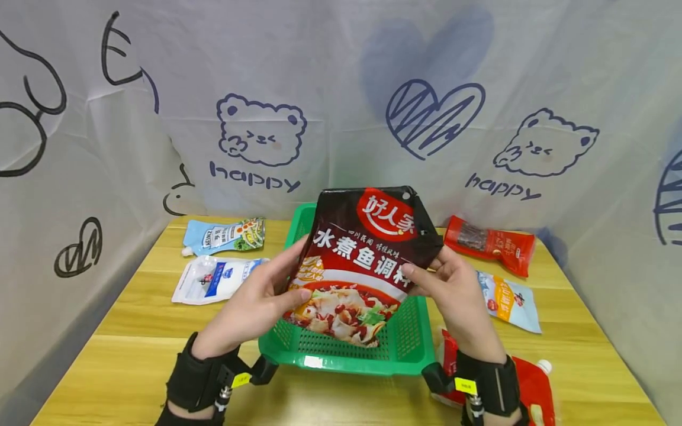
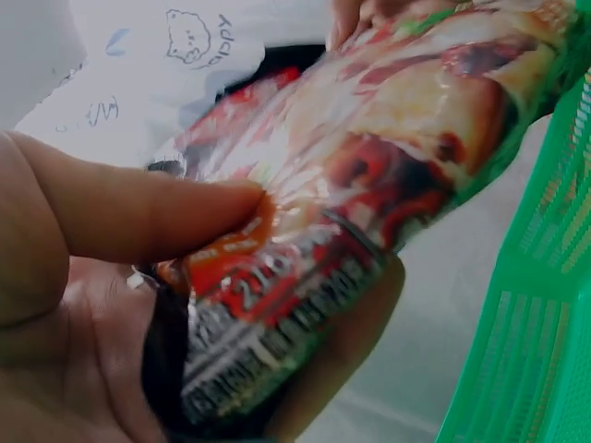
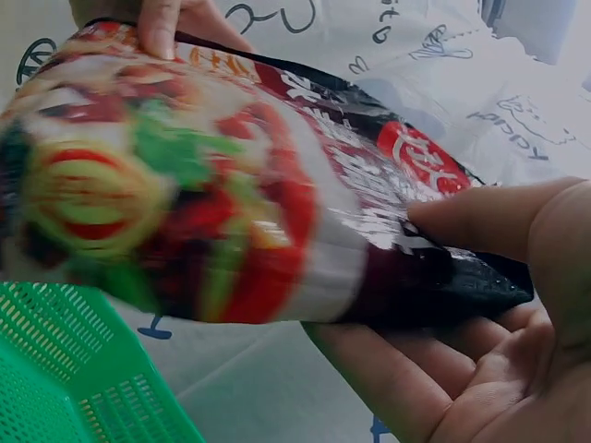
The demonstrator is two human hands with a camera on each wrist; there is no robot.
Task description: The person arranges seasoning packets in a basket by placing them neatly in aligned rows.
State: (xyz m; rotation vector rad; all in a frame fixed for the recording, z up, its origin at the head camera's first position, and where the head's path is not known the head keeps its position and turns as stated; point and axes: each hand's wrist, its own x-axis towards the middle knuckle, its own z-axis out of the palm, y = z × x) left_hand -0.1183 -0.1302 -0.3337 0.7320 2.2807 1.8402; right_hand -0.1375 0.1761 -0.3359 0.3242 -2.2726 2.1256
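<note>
2 hands [image 1: 266,300] grip a 好人家 packet [image 1: 354,260] labelled 水煮鱼调料.

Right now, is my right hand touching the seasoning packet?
Touching. The right wrist view shows it plainly: the right hand grips the seasoning packet, thumb on the printed front and fingers underneath.

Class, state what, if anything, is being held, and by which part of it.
A dark food packet: the left hand grips its left edge, the right hand its right edge.
</note>
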